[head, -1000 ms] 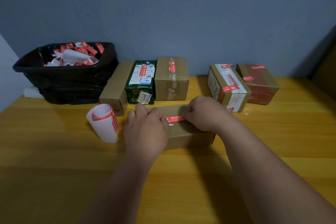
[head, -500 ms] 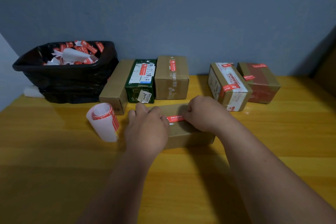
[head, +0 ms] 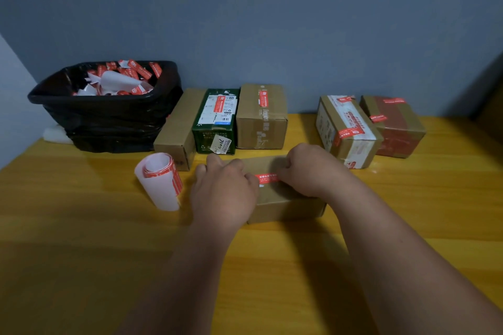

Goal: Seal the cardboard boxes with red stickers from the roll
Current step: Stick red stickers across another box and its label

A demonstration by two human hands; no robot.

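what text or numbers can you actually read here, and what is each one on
"2012", or close to it, handwritten and uncertain: small tilted label on the front of the green box.
White characters on the red sticker on the near cardboard box: too blurred to read.
Shipping label on top of the green box: too small to read.
Pale print on the plain brown box: not legible.
Stickers on the roll: unreadable.

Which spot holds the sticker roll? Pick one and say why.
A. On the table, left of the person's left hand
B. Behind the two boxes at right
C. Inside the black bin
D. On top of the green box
A: the sticker roll stands on the table just left of the left hand, in front of the plain brown box.
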